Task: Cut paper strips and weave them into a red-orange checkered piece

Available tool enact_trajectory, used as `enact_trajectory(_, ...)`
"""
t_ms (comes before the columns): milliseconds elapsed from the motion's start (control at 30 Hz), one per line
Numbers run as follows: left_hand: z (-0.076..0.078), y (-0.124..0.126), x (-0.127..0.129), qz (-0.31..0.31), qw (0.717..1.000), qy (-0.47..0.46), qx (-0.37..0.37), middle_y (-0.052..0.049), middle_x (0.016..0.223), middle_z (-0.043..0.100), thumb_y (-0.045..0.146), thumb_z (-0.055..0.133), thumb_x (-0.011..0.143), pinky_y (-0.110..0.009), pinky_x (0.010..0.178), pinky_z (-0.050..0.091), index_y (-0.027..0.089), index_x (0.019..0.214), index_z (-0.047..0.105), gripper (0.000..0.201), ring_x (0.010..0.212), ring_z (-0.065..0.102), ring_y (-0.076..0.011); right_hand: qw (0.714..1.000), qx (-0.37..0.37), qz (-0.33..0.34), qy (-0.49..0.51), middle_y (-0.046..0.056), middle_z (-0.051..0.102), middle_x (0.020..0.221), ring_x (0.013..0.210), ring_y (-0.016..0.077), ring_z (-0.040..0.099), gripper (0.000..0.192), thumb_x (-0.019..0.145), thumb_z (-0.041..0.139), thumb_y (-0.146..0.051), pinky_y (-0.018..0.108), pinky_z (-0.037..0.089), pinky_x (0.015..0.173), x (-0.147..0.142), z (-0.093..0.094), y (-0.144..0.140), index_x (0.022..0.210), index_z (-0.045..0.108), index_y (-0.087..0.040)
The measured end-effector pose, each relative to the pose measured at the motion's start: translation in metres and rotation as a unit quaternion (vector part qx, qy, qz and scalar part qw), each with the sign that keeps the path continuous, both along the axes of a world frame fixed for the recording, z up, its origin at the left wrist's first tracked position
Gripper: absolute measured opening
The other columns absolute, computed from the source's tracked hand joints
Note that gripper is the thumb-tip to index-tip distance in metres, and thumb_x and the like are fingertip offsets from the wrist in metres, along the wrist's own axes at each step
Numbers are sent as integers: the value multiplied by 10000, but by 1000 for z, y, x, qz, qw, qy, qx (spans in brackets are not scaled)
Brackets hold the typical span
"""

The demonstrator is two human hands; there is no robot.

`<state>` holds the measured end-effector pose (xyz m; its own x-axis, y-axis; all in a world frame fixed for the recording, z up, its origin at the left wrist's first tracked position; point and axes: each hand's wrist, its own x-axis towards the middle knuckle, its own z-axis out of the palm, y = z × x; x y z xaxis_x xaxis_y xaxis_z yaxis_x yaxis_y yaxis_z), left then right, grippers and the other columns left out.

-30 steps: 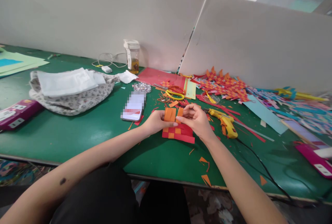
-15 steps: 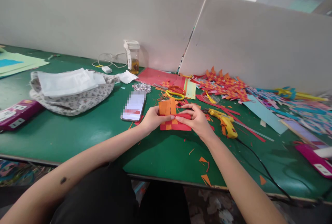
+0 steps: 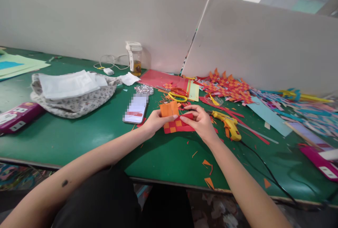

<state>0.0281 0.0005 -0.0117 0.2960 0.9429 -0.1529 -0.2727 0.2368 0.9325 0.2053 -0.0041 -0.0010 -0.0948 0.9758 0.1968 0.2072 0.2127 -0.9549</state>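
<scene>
Right now your left hand (image 3: 156, 121) and right hand (image 3: 201, 122) both pinch the woven paper mat (image 3: 176, 123), red and orange strips, low over the green bench (image 3: 79, 136) just in front of you. Your left fingers (image 3: 169, 117) grip its orange end; your right fingers press the red edge. Nearby sit a phone (image 3: 136, 109), yellow scissors (image 3: 178, 96) and a yellow glue gun (image 3: 228, 125). No writing is legible anywhere.

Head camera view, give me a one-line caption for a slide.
Both hands, left hand and right hand, hold a red-and-orange woven paper piece over a green table, beside a yellow glue gun.
</scene>
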Motion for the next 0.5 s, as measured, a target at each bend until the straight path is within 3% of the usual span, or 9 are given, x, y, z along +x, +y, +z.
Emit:
enact_trajectory(233,4,-1,-2,-6,1000,0,6,-104,996,695,332,778,593,-275,711,520,132,998,658,467,812,664,-187,1000,15,-10,12,-9,639,788,634,115,591,376,622,748,-329,254,486,590,1,2,1,920,545,-222)
enact_trajectory(500,-4,1,-1,-2,999,24,35,-97,922,703,339,774,592,-290,735,514,115,869,671,371,788,654,-174,1000,6,16,-24,-20,625,683,591,141,593,369,650,719,-373,287,490,565,-1,2,-2,934,535,-227)
